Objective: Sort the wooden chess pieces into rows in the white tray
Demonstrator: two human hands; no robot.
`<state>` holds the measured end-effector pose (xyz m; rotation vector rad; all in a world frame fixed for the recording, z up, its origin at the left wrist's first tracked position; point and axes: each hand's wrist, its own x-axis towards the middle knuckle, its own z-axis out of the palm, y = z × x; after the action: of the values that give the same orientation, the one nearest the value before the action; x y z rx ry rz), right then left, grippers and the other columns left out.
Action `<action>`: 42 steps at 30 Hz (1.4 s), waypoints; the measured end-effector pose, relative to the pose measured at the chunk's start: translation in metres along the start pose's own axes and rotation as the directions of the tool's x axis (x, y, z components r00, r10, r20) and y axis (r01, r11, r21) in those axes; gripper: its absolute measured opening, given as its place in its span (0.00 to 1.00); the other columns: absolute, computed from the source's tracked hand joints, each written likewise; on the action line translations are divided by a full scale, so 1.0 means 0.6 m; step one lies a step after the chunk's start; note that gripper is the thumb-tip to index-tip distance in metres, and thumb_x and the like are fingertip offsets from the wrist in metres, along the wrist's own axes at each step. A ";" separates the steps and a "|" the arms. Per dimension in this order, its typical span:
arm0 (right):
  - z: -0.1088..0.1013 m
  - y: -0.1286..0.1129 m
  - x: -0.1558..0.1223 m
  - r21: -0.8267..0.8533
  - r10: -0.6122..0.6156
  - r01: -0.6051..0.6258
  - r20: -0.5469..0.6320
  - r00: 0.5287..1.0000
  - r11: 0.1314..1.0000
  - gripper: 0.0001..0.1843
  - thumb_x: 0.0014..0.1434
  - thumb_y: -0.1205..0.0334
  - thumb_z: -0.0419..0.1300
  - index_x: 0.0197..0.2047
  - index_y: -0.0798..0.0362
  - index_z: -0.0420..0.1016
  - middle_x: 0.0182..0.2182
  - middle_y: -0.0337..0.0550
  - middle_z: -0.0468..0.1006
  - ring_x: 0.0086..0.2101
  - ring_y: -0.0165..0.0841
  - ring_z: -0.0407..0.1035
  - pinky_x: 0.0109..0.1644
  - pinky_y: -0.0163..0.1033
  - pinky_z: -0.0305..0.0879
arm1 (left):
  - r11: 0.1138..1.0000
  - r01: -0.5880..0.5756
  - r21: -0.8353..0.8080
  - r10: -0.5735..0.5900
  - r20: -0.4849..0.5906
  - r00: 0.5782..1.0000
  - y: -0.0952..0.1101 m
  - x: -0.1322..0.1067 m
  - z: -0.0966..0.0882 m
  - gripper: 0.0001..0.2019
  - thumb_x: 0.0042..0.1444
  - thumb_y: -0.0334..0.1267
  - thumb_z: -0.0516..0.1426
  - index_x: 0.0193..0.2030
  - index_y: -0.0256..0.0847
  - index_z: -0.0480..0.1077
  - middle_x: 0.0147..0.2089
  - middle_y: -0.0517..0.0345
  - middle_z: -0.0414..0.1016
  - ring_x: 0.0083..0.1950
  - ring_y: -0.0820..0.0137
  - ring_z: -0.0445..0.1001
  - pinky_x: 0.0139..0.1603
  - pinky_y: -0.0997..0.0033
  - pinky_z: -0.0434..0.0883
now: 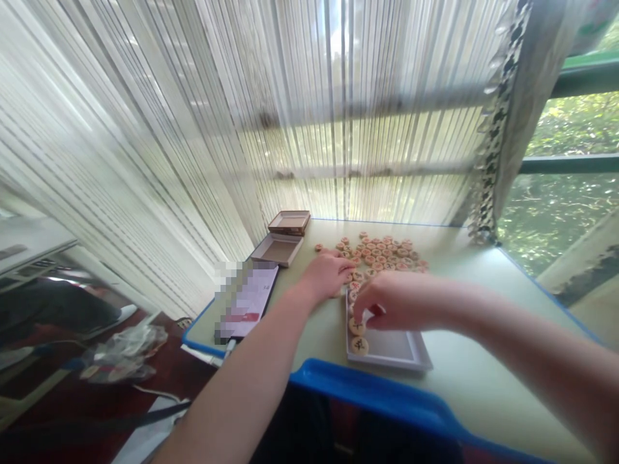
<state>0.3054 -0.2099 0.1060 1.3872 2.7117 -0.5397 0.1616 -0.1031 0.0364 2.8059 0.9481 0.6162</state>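
Over the left side of the white open box (pixel 387 354), my right hand (pixel 380 298) reaches down with bent fingers closed on a round wooden Chinese chess piece in the column along its wall. The hand partly hides that piece. Nearer me in the same column lies another Chinese chess piece (pixel 359 346) with a dark character. My left hand (pixel 329 274) rests on the table just beyond the box, its fingers stretched out beside the near left edge of the loose Chinese chess pieces (pixel 382 251). I see nothing held in it.
The pale green table (pixel 483 303) has a raised blue edge (pixel 377 390) in front of me. Left of my left arm lies a tablet-like screen (pixel 251 299) with a cable. Behind it stand a grey open box (pixel 278 249) and a brown-rimmed box (pixel 289 222). String curtains (pixel 358 129) hang behind.
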 end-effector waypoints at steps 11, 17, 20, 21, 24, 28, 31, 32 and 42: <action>0.063 -0.019 -0.010 -0.216 -0.128 0.110 -0.074 0.989 0.970 0.10 0.55 0.62 0.53 0.35 0.46 0.76 0.30 0.41 0.74 0.32 0.32 0.67 0.33 0.35 0.56 | 0.985 0.159 -0.064 -0.169 -0.219 0.961 -0.020 -0.006 -0.013 0.17 0.50 0.26 0.49 0.39 0.41 0.76 0.38 0.56 0.75 0.43 0.69 0.70 0.49 0.70 0.68; 0.061 -0.020 -0.013 -0.169 -0.120 0.104 -0.088 0.989 0.980 0.09 0.52 0.62 0.56 0.36 0.47 0.75 0.33 0.41 0.76 0.35 0.34 0.68 0.35 0.35 0.58 | 0.984 0.166 -0.068 -0.178 -0.235 0.956 -0.026 -0.006 -0.012 0.16 0.49 0.26 0.50 0.39 0.40 0.76 0.39 0.56 0.76 0.43 0.68 0.70 0.50 0.68 0.67; 0.046 -0.007 -0.027 -0.076 -0.048 0.041 -0.092 0.995 0.996 0.10 0.52 0.62 0.56 0.37 0.48 0.76 0.35 0.43 0.76 0.33 0.32 0.68 0.33 0.34 0.58 | 0.987 0.151 -0.057 -0.160 -0.214 0.964 -0.024 -0.005 -0.010 0.15 0.50 0.27 0.50 0.39 0.39 0.76 0.38 0.55 0.76 0.43 0.69 0.70 0.49 0.69 0.67; 0.041 -0.002 -0.033 -0.054 -0.013 0.008 -0.098 0.995 0.999 0.09 0.52 0.62 0.56 0.36 0.48 0.76 0.34 0.42 0.76 0.32 0.32 0.69 0.33 0.33 0.58 | 0.988 0.144 -0.048 -0.151 -0.206 0.967 -0.024 -0.004 -0.009 0.15 0.50 0.27 0.49 0.38 0.39 0.76 0.38 0.54 0.76 0.43 0.68 0.71 0.49 0.69 0.67; 0.034 0.013 -0.045 -0.028 0.076 -0.078 -0.083 0.994 0.997 0.11 0.51 0.60 0.57 0.38 0.47 0.77 0.31 0.41 0.76 0.29 0.30 0.68 0.31 0.33 0.57 | 0.991 0.131 -0.017 -0.132 -0.179 0.975 -0.021 -0.004 -0.008 0.15 0.49 0.27 0.50 0.38 0.39 0.76 0.38 0.54 0.76 0.43 0.68 0.71 0.49 0.68 0.68; 0.046 0.013 -0.047 -0.028 0.121 -0.121 0.020 0.992 0.992 0.15 0.48 0.62 0.59 0.41 0.43 0.77 0.27 0.38 0.76 0.26 0.30 0.67 0.28 0.32 0.56 | 0.993 0.118 0.000 -0.116 -0.163 0.980 -0.023 -0.005 -0.006 0.15 0.49 0.28 0.51 0.38 0.40 0.76 0.37 0.55 0.76 0.43 0.68 0.71 0.49 0.69 0.68; 0.058 0.005 -0.043 0.004 0.064 -0.064 0.026 0.998 0.998 0.16 0.47 0.65 0.58 0.41 0.44 0.77 0.30 0.38 0.77 0.29 0.30 0.68 0.32 0.32 0.58 | 0.993 0.115 0.001 -0.113 -0.165 0.980 -0.028 -0.007 -0.004 0.15 0.50 0.29 0.51 0.39 0.40 0.76 0.37 0.55 0.76 0.43 0.67 0.71 0.49 0.68 0.68; 0.060 0.002 -0.042 0.016 0.043 -0.044 0.026 0.999 0.999 0.15 0.47 0.65 0.58 0.39 0.45 0.78 0.30 0.39 0.77 0.30 0.31 0.68 0.33 0.32 0.58 | 0.993 0.120 0.005 -0.118 -0.162 0.980 -0.029 -0.007 -0.004 0.15 0.49 0.29 0.51 0.39 0.40 0.76 0.38 0.55 0.76 0.43 0.67 0.71 0.49 0.68 0.68; 0.054 -0.009 -0.042 0.154 -0.035 0.021 0.088 0.996 0.988 0.11 0.50 0.61 0.58 0.38 0.48 0.78 0.24 0.35 0.73 0.23 0.25 0.61 0.25 0.30 0.52 | 0.993 0.114 0.034 -0.109 -0.121 0.987 -0.022 -0.007 -0.009 0.15 0.49 0.28 0.51 0.38 0.40 0.76 0.37 0.55 0.75 0.43 0.68 0.70 0.50 0.70 0.67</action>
<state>0.3126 -0.2431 0.0823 1.3224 2.6712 -0.8078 0.1488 -0.0950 0.0370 2.7539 1.1437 0.7638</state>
